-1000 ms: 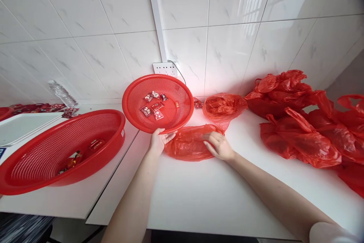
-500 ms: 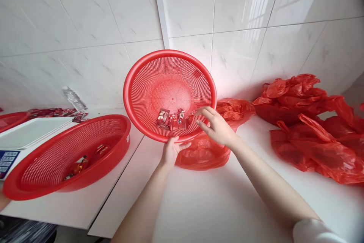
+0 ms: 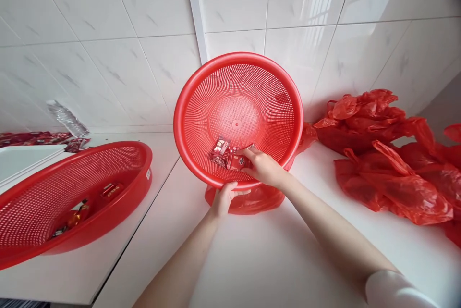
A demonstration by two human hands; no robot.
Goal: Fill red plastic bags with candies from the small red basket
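Note:
A round red plastic basket (image 3: 194,159) with a mesh wall is tilted so that its inside faces me. My left hand (image 3: 224,200) grips its near rim, thumb on top and fingers beneath. Low in the basket lie several small red snack packets; one dark red packet (image 3: 219,150) is at the left of the pile. My right hand (image 3: 264,168) reaches in over the right side, its thumb and fingers closed around a red packet (image 3: 237,161) that they partly cover. Under the basket, a red plastic bag (image 3: 259,200) lies on the white table, mostly hidden.
Another red basket (image 3: 142,173) tilts at the left, with a few packets inside. Behind it are a white tray-like plate (image 3: 29,159), red packets (image 3: 32,140) and a clear plastic bottle (image 3: 68,118). Filled red bags (image 3: 396,178) sit at the right. A tiled wall (image 3: 162,77) stands behind.
My right hand has moved down and left into the basket and closed on a packet. The basket appears nearer and further right; my left hand still holds its rim. The view has shifted slightly.

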